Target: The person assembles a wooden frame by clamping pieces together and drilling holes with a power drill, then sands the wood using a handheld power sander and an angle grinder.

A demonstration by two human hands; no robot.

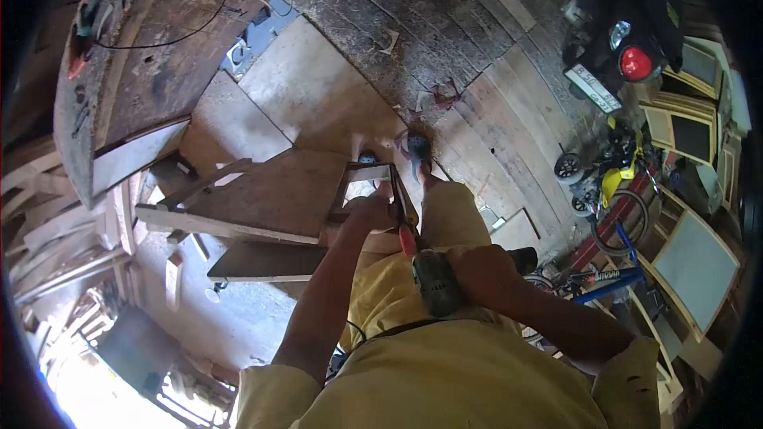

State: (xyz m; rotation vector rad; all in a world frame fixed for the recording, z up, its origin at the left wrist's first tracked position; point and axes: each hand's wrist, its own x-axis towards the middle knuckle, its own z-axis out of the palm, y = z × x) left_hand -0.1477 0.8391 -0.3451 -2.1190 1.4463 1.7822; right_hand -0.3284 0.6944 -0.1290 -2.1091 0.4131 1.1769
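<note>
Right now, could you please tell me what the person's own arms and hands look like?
The left sleeve and right sleeve are short, loose and yellowish-tan, like the shirt; the right one carries small dark marks, perhaps holes. Below them the forearms are bare, and no glove shows on the left hand or right hand.

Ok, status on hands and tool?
Right hand gripping power tool. Left hand on wooden frame. Tool's red front near frame, contact unclear. Nothing visibly between.
</note>
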